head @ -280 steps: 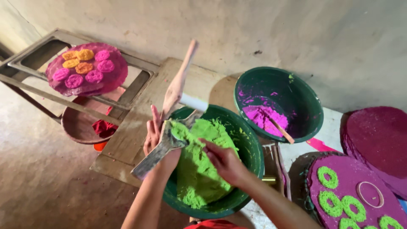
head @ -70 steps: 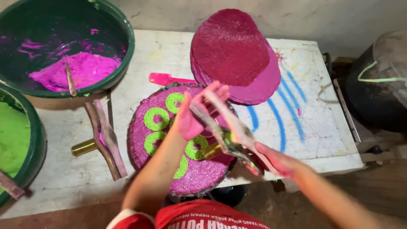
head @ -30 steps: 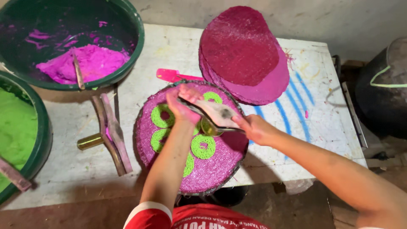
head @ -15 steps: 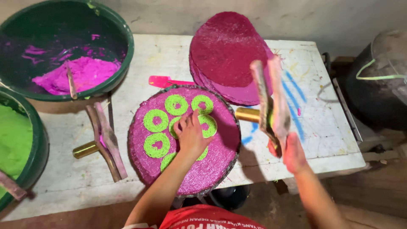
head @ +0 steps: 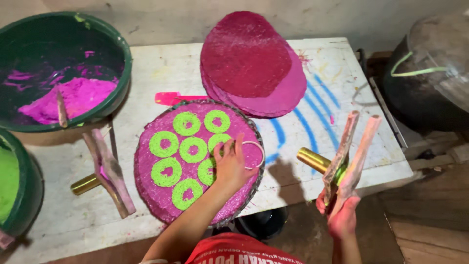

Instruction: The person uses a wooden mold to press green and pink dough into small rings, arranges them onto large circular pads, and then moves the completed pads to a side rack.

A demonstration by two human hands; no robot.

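White table: green rings are being laid on pink tray. Left hand flat on tray; right hand clamped on press. Refill judged next.

No packages, labels, signs or screens are seen anywhere in the frame. The only lettering is found at the bottom centre, where white print is carried on the red shirt worn by the person.
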